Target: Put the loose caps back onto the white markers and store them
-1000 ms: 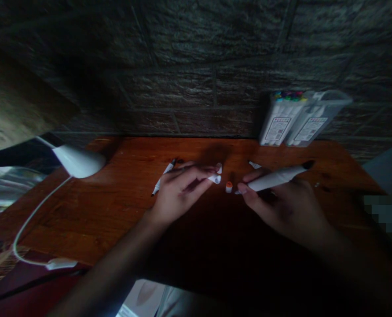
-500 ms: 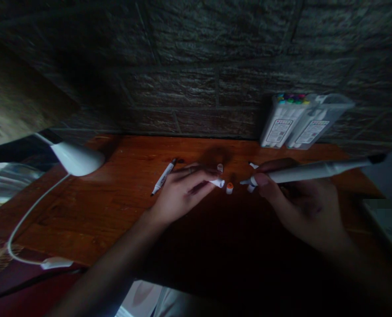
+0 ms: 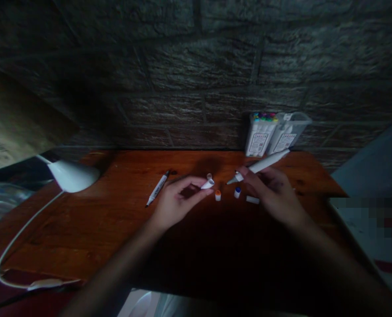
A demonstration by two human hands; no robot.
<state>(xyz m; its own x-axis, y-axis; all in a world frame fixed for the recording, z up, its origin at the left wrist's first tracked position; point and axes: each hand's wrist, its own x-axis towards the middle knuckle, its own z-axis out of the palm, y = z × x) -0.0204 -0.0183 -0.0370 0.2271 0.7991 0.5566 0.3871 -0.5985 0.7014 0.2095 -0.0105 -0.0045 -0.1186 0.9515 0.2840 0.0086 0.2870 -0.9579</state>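
Observation:
My left hand [image 3: 176,200] pinches a white marker cap [image 3: 208,184] between thumb and fingertips, its open end facing right. My right hand [image 3: 276,189] grips a white marker [image 3: 266,163] whose bare tip points down and left, a short gap from that cap. On the wood between and below the hands stand an orange-topped cap [image 3: 217,195] and a blue-topped cap [image 3: 237,193]. A white cap [image 3: 252,200] lies on its side by my right hand. Another small pale cap [image 3: 209,176] shows partly behind the held one. Left of my left hand lies an uncapped marker [image 3: 157,188].
Two clear cases of markers [image 3: 261,134] stand against the dark brick wall [image 3: 169,105] at the back right. A white lamp base [image 3: 73,176] with its cable is on the left of the wooden table [image 3: 116,207]. Beneath a brown paper shade [image 3: 20,127], the light is dim.
The view has shifted. My right hand has turned the marker so its rear end points up and away, and the blue-topped cap and lying white cap show more fully. My left hand keeps its cap.

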